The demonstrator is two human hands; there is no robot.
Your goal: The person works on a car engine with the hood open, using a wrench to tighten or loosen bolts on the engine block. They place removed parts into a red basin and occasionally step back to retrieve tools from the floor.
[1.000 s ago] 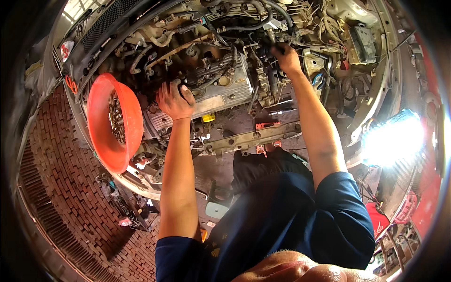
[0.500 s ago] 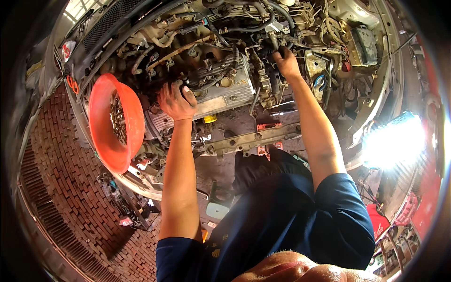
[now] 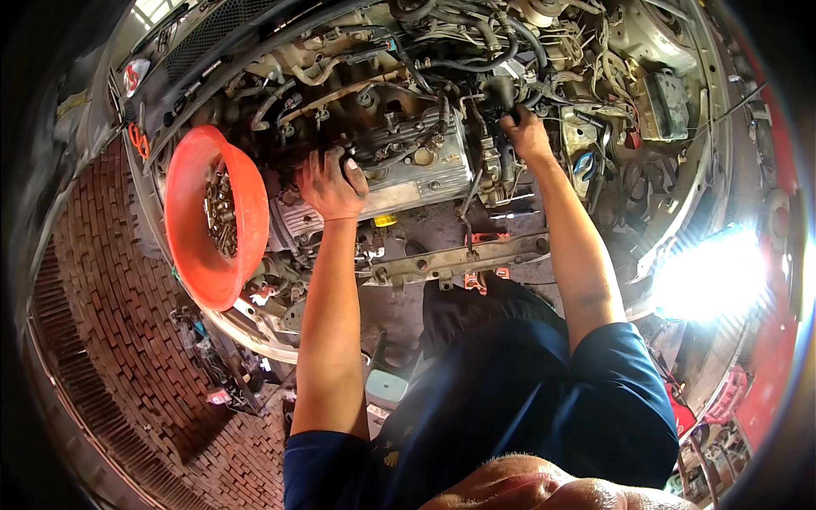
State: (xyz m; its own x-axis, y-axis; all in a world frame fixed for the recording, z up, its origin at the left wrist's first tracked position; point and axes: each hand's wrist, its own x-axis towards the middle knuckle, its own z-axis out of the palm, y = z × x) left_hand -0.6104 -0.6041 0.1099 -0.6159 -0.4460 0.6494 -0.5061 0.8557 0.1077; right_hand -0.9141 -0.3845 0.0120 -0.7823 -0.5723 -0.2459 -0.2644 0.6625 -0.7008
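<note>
Over the ribbed metal valve cover (image 3: 429,161) of a car engine, my left hand (image 3: 334,189) bends its blackened fingers across the far left edge. The thumb is crooked beside something dark, and what lies under the fingertips is hidden. Farther right, past the cover's right end, my right hand (image 3: 527,138) is closed on a dark cylindrical piece (image 3: 500,90), smeared by motion. Its lower part is hidden by the fingers. Hoses and brackets crowd around that hand.
An orange-red plastic bowl (image 3: 178,221) with loose bolts (image 3: 222,212) sits tilted left of the engine. Orange-handled scissors (image 3: 138,140) lie beyond it. A metal crossbar (image 3: 459,262) spans the front of the bay. A bright lamp (image 3: 714,276) glares at right. A black box (image 3: 665,104) stands far right.
My right hand has come nearer to me, and the dark piece at it now shows blurred. The left hand stays on the valve cover. The whole view has shifted slightly.
</note>
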